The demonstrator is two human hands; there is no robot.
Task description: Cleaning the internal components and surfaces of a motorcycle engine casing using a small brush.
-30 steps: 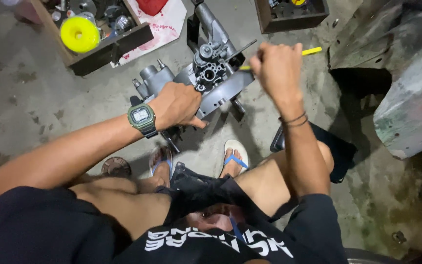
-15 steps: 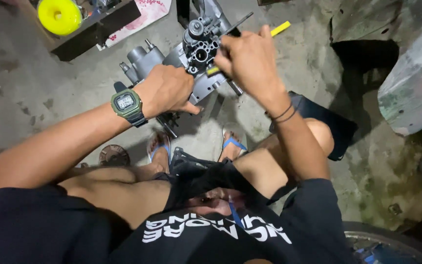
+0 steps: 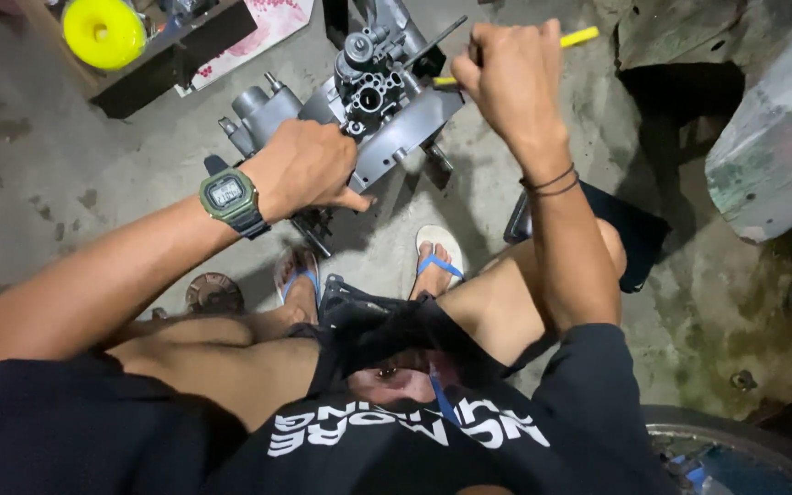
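A grey metal engine block (image 3: 373,115) stands on the concrete floor in front of my feet. My left hand (image 3: 304,170), with a green watch on the wrist, presses on the block's near side and steadies it. My right hand (image 3: 506,78) is closed around a yellow-handled screwdriver (image 3: 579,37), whose dark shaft (image 3: 428,41) points left toward the top of the block. The tip's contact point is hidden by the engine parts.
A wooden box (image 3: 153,55) with a yellow round spool (image 3: 103,32) sits at the top left. A dark flat pad (image 3: 634,234) lies by my right knee. A large worn metal part (image 3: 772,151) fills the right side. A wheel rim (image 3: 744,449) shows at the bottom right.
My right hand with the screwdriver has lifted away from the engine's top and moved right. My left hand stays on the block.
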